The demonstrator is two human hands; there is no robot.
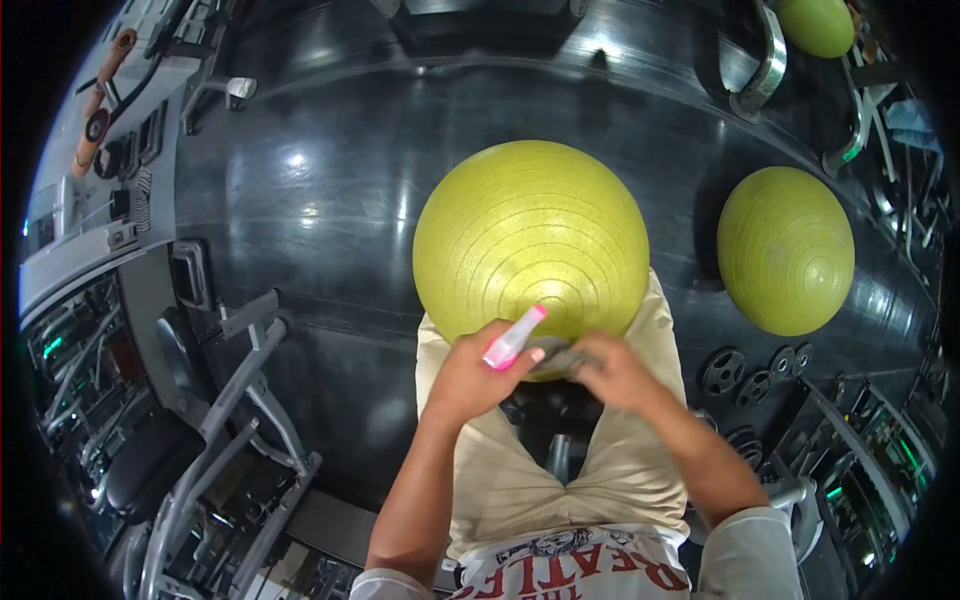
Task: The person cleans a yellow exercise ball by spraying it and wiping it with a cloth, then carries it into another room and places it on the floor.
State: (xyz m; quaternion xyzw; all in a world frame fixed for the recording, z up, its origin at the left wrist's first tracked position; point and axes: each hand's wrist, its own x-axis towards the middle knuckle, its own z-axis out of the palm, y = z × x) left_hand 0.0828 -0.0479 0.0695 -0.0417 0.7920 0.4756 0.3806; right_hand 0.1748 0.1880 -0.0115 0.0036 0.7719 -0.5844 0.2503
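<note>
my left forearm [420,490] ran forward and slightly inward, and my left hand [465,382] was curled in a grip, its thumb [524,364] stretched across toward the other side. my right forearm [690,445] slanted forward and inward more sharply, the arm bent, with my right hand [620,374] just beside the left, in front of my body. that right hand was blurred, its separate fingers hard to make out.

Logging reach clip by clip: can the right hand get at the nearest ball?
Probably yes: the right hand looks close to the nearest ball, with nothing visibly between them, though it is blurred and seems to hold a grey cloth.
</note>
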